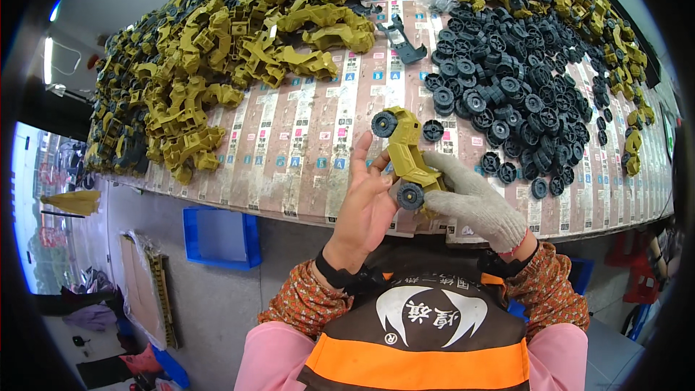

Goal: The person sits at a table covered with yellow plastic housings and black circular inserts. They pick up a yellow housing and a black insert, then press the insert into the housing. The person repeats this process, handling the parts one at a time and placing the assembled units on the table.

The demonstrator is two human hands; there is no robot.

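Between my hands, above the front of the table, is a yellow-green plastic toy car body (407,146) with a dark wheel (384,124) at its far end and another wheel (410,196) at its near end. My bare left hand (365,206) closes its fingers on the car's left side. From the right, my right hand (474,199), in a pale knitted glove, grips the near end; its fingertips are partly hidden behind the body. A loose wheel (433,130) lies on the table just right of the car.
A large heap of yellow-green car bodies (195,51) covers the table's left. Many dark wheels (517,87) are piled at the right, with more car bodies (630,43) beyond. A dark plastic part (402,43) lies at the back. A blue crate (221,237) stands below the table.
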